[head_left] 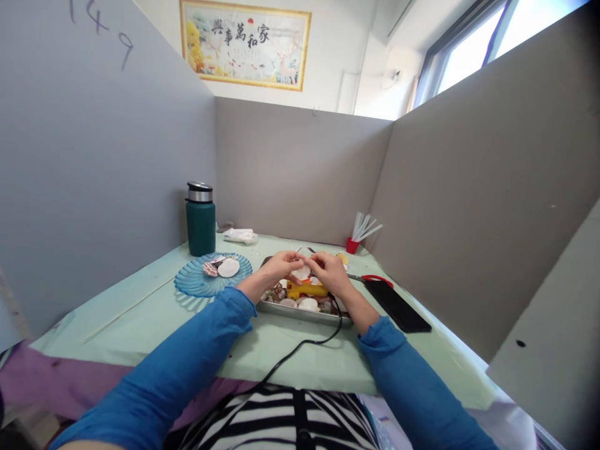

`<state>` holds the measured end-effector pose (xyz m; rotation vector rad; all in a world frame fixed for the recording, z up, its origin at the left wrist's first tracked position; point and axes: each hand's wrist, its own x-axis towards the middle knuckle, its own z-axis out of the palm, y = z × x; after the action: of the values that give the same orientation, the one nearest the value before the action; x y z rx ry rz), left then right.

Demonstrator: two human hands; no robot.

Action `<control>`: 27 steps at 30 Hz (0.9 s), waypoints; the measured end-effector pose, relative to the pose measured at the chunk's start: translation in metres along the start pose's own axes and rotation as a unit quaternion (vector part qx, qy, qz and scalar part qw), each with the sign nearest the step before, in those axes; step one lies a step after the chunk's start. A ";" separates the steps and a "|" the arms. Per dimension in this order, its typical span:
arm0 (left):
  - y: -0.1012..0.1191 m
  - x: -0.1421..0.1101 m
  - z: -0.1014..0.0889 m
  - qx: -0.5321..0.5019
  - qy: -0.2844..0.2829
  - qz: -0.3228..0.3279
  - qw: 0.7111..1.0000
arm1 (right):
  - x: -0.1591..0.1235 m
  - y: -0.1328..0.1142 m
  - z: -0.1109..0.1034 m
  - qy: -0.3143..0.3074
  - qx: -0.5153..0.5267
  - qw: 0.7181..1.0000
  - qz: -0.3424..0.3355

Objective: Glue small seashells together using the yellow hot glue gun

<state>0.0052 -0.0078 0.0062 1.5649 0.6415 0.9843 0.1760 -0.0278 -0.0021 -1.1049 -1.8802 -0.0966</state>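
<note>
My left hand [280,267] and my right hand [329,270] meet over a metal tray [300,314]. Between them is a whitish shell [302,271], gripped at its edge by the left fingers. The right thumb and fingers are pinched together at the shell's other side; anything smaller in them is too small to make out. Below the hands, a yellow glue gun [307,290] with a black cord [304,342] lies across the tray. Around it are several shells, among them a white one [308,304] near the front rim.
To the left, a blue fluted plate [187,281] bears several shells, with a green bottle [201,225] behind. At right lie a black phone [398,305] and red-handled scissors [379,279]. A red cup [353,245] holds white sticks. Grey partitions [300,169] enclose the table.
</note>
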 end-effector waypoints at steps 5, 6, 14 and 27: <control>0.000 -0.001 0.000 0.004 -0.004 0.000 1.000 | 0.000 0.000 0.001 -0.001 0.012 1.000 0.005; 0.000 0.000 0.000 0.007 -0.002 -0.001 1.000 | 0.000 0.000 0.001 0.000 0.012 1.000 0.005; -0.003 0.002 -0.001 0.018 0.010 0.000 1.000 | 0.000 -0.002 -0.001 -0.006 0.000 1.000 -0.001; -0.001 -0.001 0.000 0.022 0.026 0.001 0.999 | 0.000 -0.001 0.000 0.000 -0.010 1.000 -0.011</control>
<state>0.0051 -0.0087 0.0051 1.5820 0.7028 1.0216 0.1755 -0.0279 -0.0015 -1.0978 -1.8960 -0.1281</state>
